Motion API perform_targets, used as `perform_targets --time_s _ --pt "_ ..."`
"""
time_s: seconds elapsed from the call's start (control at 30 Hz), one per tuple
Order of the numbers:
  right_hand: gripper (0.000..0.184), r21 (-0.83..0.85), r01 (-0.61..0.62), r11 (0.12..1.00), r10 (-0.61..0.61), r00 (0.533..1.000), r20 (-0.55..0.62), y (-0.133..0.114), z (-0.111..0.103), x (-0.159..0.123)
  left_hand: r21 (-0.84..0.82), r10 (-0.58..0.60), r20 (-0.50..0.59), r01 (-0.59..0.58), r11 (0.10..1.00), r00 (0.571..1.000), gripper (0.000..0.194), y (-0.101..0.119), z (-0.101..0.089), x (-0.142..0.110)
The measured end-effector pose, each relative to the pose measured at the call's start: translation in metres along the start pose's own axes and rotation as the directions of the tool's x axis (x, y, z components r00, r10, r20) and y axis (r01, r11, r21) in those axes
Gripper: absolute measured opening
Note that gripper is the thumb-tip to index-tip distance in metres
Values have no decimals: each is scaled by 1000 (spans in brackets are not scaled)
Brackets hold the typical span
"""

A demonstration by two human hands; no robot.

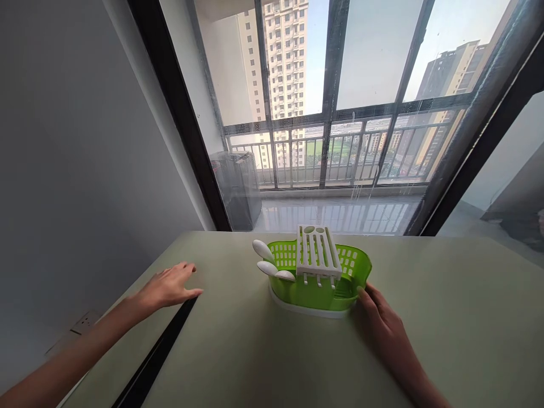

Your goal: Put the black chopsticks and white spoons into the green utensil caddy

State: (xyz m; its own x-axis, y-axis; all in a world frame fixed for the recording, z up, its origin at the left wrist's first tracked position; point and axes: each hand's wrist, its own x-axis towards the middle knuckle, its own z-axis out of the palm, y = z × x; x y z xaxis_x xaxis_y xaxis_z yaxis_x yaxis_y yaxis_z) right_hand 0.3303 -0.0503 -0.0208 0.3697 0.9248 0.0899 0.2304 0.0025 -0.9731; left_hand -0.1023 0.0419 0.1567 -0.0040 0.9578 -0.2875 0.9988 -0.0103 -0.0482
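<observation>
A green utensil caddy [312, 297] with a white base stands on the pale table. Across its top lies a white slotted rack [317, 249] with small hooks along its front. Several white spoons [266, 267] lean out over the caddy's left end, bowls outward. My right hand [380, 317] grips the right end of the caddy, the thumb near its rim and the other fingers partly hidden behind it. Well to the left, my left hand [172, 285] hovers over the table with thumb and fingers apart, holding nothing.
The pale green table [446, 317] spreads out around the caddy. A black strip [157, 357] runs along the table below my left hand. Beyond the far edge is a framed glass door, with a balcony railing [340, 153] behind it. A grey wall [85, 170] rises on the left.
</observation>
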Motion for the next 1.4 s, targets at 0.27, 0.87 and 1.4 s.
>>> perform_targets --time_s 0.27,0.87,1.4 --pt "75 -11 1 1000 -1 1000 -10 0 -1 1 -229 392 -518 -565 792 760 59 70 -8 -14" --pt "69 21 14 1000 -14 1000 -2 -4 1 0 -268 657 -464 -801 536 595 92 136 -11 -1" --pt "74 18 -8 1000 8 1000 1 -4 1 0 -1 729 -542 -868 497 418 54 157 2 -7"
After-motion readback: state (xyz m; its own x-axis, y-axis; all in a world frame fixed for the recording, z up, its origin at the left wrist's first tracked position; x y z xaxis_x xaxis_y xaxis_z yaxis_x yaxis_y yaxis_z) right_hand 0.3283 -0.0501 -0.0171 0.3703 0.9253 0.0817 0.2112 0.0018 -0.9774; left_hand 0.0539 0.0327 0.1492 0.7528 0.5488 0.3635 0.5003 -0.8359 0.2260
